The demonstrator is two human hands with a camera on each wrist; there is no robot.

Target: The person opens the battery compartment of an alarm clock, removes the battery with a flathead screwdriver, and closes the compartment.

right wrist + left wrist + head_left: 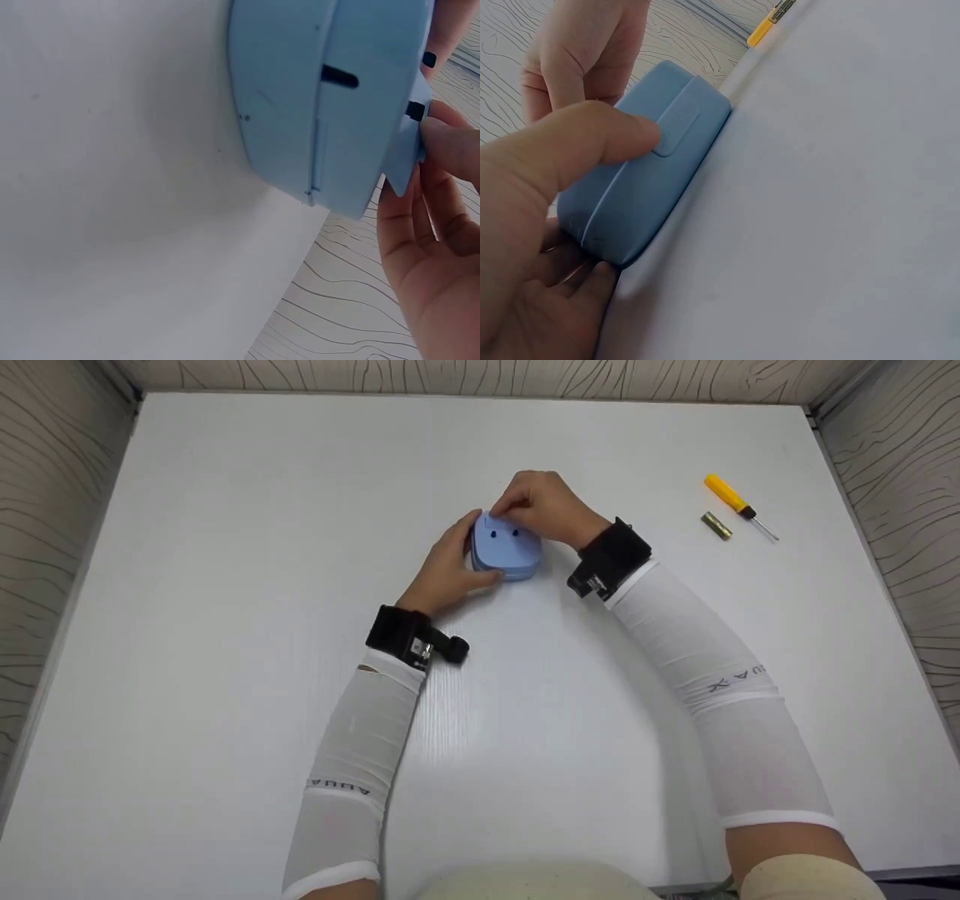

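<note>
A light-blue, rounded-square plastic case (510, 556) lies on the white table, with two small black spots on its upper face. My left hand (446, 570) grips it from the left, thumb on the near side wall and fingers round the far left side. In the left wrist view that thumb presses beside a raised oblong patch on the case (667, 172). At the far edge of the upper face is my right hand (551, 506). The right wrist view shows its thumb and fingers pinching a thin blue cover (403, 161), tilted away from the case.
To the right lies a screwdriver (726, 493) with a yellow handle, its metal shaft pointing right. Next to it is a short green-gold cylinder (716, 525), battery-like. Patterned panels (465, 376) border the white table (262, 547) at the back and both sides.
</note>
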